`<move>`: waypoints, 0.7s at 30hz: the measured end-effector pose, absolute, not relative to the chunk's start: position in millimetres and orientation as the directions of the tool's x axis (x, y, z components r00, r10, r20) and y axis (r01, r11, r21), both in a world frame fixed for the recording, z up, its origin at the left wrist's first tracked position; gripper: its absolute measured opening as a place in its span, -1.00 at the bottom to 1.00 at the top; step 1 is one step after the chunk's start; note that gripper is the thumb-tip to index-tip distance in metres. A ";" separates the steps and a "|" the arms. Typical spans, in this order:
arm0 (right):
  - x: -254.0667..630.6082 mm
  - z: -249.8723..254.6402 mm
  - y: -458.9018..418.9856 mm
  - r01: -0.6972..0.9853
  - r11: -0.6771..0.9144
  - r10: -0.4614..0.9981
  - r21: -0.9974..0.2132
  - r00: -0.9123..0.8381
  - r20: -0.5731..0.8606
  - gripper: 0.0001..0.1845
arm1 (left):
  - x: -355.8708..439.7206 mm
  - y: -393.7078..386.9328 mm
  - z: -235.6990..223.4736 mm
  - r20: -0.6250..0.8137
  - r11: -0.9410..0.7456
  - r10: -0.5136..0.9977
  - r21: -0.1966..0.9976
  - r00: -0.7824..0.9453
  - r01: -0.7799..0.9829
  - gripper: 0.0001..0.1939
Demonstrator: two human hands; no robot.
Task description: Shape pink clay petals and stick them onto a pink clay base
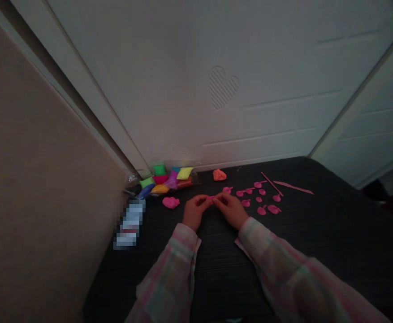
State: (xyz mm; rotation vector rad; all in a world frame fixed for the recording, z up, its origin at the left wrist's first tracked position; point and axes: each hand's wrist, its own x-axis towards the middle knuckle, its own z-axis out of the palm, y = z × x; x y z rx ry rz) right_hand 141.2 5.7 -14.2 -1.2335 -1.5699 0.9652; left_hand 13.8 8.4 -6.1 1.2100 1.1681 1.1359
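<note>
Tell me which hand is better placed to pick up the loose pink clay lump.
Left. The left hand lies right beside the pink clay lump; the right hand sits across from it, nearer the small pink pieces.

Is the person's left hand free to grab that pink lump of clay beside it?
Probably not at once: the left hand and right hand pinch a pink piece, though nothing blocks the pink lump.

Your sleeves (179,255) are a pale pink and pastel check. Between your fingertips sits a pink bit of clay (211,198). The table (334,233) is black. To the right lie pink clay pieces (261,197); far left, clay bags (166,181) in green, yellow, blue, orange, magenta. An orange lump (219,175) sits beyond.
</note>
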 end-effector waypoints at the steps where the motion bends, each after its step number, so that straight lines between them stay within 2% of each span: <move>1: 140.9 -14.0 5.1 0.273 0.203 0.977 -0.940 -0.115 0.178 -0.79 | 13.3 8.6 -6.6 -0.031 0.032 0.997 0.999 0.071 -0.009 -0.80; 6: 138.1 -7.6 -0.2 0.241 0.239 0.969 -0.941 -0.126 0.214 -0.78 | 13.4 7.6 -10.4 -0.006 0.010 0.999 0.993 0.034 -0.116 -0.84; 10: 137.4 -4.5 -2.0 0.317 0.268 0.959 -0.910 -0.180 0.220 -0.75 | 16.8 4.6 -11.8 -0.057 0.057 0.998 0.956 0.008 -0.288 -0.85; 16: 137.4 -4.2 -1.8 0.306 0.318 0.937 -0.897 -0.247 0.248 -0.73 | 19.7 1.1 -3.7 -0.167 0.226 0.973 0.824 0.159 -0.519 -0.93; 21: 138.7 -3.0 -0.9 0.239 0.248 0.945 -0.939 -0.273 0.180 -0.70 | 19.3 0.9 -1.6 -0.161 0.276 0.956 0.775 0.244 -0.569 -0.90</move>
